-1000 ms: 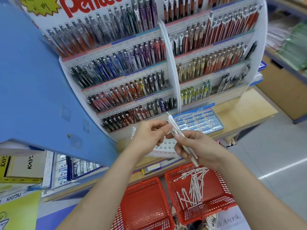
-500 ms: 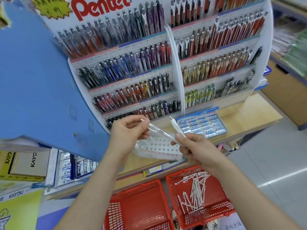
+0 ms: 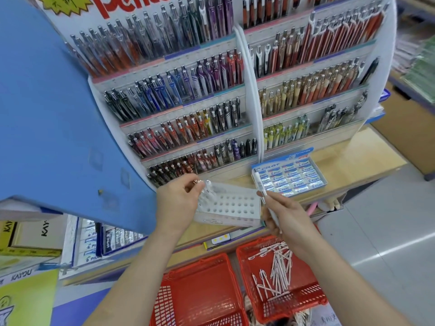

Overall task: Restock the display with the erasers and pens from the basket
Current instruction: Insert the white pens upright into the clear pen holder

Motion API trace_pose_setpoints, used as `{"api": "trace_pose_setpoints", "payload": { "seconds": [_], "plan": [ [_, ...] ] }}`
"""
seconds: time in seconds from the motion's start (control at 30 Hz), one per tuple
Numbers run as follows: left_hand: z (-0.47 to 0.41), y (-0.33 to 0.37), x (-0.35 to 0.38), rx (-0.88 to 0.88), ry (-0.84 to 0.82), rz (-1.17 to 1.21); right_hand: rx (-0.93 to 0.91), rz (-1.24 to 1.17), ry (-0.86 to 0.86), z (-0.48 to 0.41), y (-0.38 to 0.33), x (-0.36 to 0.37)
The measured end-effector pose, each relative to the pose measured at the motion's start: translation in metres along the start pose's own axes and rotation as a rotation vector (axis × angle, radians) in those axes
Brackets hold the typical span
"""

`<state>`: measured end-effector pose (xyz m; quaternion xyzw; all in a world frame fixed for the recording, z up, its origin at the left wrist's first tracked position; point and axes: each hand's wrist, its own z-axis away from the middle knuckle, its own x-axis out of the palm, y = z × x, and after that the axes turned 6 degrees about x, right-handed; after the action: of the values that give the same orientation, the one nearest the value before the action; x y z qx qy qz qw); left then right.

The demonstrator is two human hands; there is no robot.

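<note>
I see left hand (image 3: 179,204) pinching a clear pen (image 3: 207,185) over white holed plastic pen stand (image 3: 233,205), left end | right hand (image 3: 283,218) gripping white pens (image 3: 260,187) at stand's right edge | red mesh plastic basket (image 3: 294,304) below stand.

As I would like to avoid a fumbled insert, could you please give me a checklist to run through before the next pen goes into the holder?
1. Left hand has a pen: ok, it pinches a clear pen at the holder's left end.
2. Free holes in the white perforated pen holder: ok, many are open.
3. Pen lined up with a hole: cannot tell, it is blurred.
4. Right hand has the next one ready: ok, it grips a white pen.
5. Stock left in the right red basket: ok, loose white pens lie in it.
</note>
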<state>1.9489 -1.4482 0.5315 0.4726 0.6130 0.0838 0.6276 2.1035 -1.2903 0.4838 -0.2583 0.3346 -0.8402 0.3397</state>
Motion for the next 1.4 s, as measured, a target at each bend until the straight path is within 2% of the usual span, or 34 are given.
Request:
{"api": "trace_pose_setpoints", "payload": {
  "seconds": [0.23, 0.33, 0.43, 0.53, 0.63, 0.87, 0.97, 1.07, 1.13, 1.27, 1.4],
  "plan": [
    [0.003, -0.010, 0.013, 0.035, -0.070, -0.095, 0.027, -0.043, -0.013, 0.001, 0.007, 0.004],
    [0.001, -0.009, 0.016, 0.136, -0.121, -0.211, 0.049, -0.041, -0.003, 0.002, 0.007, 0.007],
    [0.002, -0.011, 0.020, 0.228, -0.094, -0.335, 0.065, -0.047, 0.012, 0.002, 0.008, 0.009],
    [-0.001, -0.016, 0.020, 0.148, -0.004, -0.359, 0.081, -0.029, 0.024, 0.001, 0.010, 0.011],
    [-0.006, -0.019, 0.021, 0.060, -0.029, -0.378, 0.087, -0.009, 0.027, 0.002, 0.009, 0.014],
    [-0.005, -0.022, 0.027, 0.079, -0.064, -0.412, 0.075, -0.012, 0.021, 0.004, 0.005, 0.020],
    [-0.005, -0.021, 0.025, 0.034, -0.082, -0.398, 0.082, -0.025, 0.005, 0.006, 0.002, 0.020],
    [-0.004, -0.009, 0.017, 0.049, -0.013, -0.256, 0.058, 0.009, -0.054, 0.009, -0.004, 0.019],
    [-0.003, 0.008, 0.011, 0.030, -0.010, -0.051, 0.014, 0.070, -0.069, 0.012, -0.009, 0.019],
    [-0.003, 0.037, 0.007, -0.237, -0.207, 0.494, -0.092, 0.183, -0.087, 0.013, -0.016, 0.018],
    [-0.005, 0.041, 0.001, -0.261, -0.207, 0.545, -0.167, 0.286, -0.119, 0.013, -0.022, 0.016]
  ]
}}
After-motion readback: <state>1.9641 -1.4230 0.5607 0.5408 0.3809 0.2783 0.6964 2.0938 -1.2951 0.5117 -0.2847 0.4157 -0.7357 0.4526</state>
